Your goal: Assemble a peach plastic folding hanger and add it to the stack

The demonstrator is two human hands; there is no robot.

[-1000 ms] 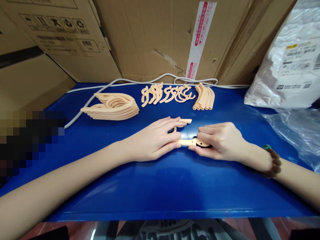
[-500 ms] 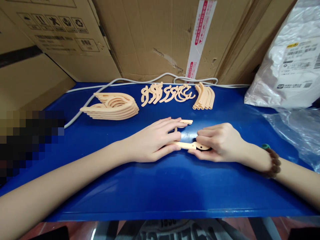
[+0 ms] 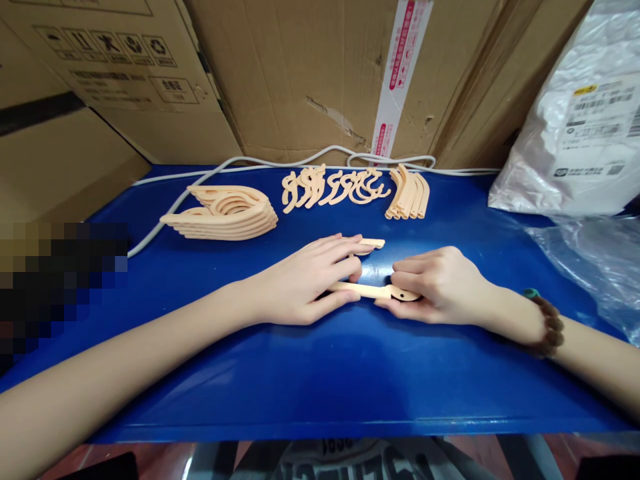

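My left hand (image 3: 320, 277) grips a beige plastic hanger piece (image 3: 373, 291), with the thumb on its near bar and the fingers over its far bar. Much of this piece is hidden under the palm. At the right end of the near bar, my right hand (image 3: 440, 287) pinches a beige end part with a dark round hole (image 3: 403, 295). The end part meets the bar there, and its far side disappears inside the fingers. Both hands rest low over the blue table (image 3: 320, 380).
Behind my left hand sits a stack of beige hanger bodies (image 3: 225, 217). Several S-shaped hooks (image 3: 340, 187) and curved hollow arms (image 3: 407, 193) lie further right. A white cable (image 3: 200, 179) runs before cardboard boxes (image 3: 310, 80). A plastic bag (image 3: 565, 147) stands at right.
My right hand has shifted very slightly left toward the bar. A small hole near the bar's end no longer shows. My left hand stays almost still.
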